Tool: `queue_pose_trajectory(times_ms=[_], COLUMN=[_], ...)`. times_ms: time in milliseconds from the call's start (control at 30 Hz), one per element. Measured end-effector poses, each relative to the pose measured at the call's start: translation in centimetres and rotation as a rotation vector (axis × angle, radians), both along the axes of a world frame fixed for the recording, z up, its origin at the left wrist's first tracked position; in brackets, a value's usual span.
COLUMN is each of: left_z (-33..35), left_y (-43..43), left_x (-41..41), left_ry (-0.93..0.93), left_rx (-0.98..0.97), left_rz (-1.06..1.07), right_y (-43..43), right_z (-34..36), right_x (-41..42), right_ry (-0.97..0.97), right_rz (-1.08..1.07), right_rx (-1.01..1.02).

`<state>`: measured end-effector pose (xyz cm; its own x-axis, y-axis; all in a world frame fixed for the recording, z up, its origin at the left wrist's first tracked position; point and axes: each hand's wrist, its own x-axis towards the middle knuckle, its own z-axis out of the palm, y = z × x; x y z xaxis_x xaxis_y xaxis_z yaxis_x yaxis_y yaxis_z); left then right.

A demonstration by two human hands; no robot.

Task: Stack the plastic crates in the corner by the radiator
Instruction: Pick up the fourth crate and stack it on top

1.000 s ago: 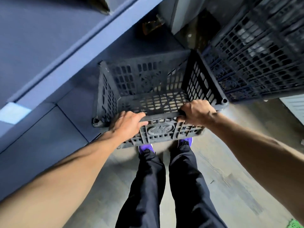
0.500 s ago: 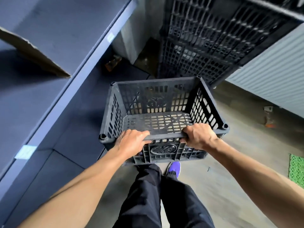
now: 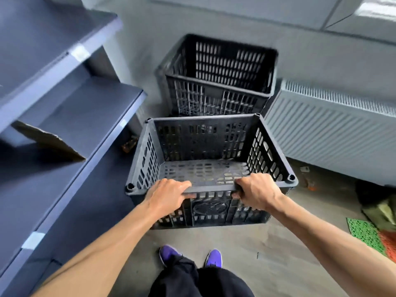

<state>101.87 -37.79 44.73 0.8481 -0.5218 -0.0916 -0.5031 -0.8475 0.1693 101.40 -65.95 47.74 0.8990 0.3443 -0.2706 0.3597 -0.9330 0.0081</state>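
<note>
I hold a black slotted plastic crate (image 3: 203,151) by its near rim, above the floor in front of my legs. My left hand (image 3: 167,195) grips the rim left of centre, and my right hand (image 3: 256,190) grips it right of centre. The crate is empty and level. Behind it, in the corner, stands a stack of black crates (image 3: 218,82) whose top one is open and empty. A white ribbed radiator (image 3: 330,129) runs along the wall to the right of the stack.
Dark blue shelves (image 3: 70,116) line the left side, with a piece of cardboard (image 3: 49,139) on one. A green and orange mat (image 3: 372,236) and a dark bundle (image 3: 379,202) lie on the floor at the right. Concrete floor lies beneath my purple shoes (image 3: 171,254).
The crate has risen and levelled out while my view swung up toward the corner. The stack and radiator now sit straight ahead; both hands keep their grip on the near rim.
</note>
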Motion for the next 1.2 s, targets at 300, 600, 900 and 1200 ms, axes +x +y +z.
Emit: queue_pose_trajectory(times_ms=[300,600,900,1200], left_z=[8.8,14.5,20.1,22.4], left_y=[-0.6,-0.5,1.5,5.0], left_x=[0.2,1.1,4.9,9.2], left_ry=[-0.187,-0.347,-0.476,-0.563], left_rx=[0.017,-0.039,-0.062,-0.075], left_rz=[-0.074,-0.119,-0.201,-0.258], right_y=[-1.0,-1.0,1.2,5.3], right_z=[6.9,13.0,18.2,20.5], right_x=[-1.6,-1.9,-0.8,1.1], right_ry=[-0.203,-0.370,-0.538,-0.595], right_rz=[-0.010,-0.025,-0.067,-0.143], right_rx=[0.045,0.012,-0.036,-0.036])
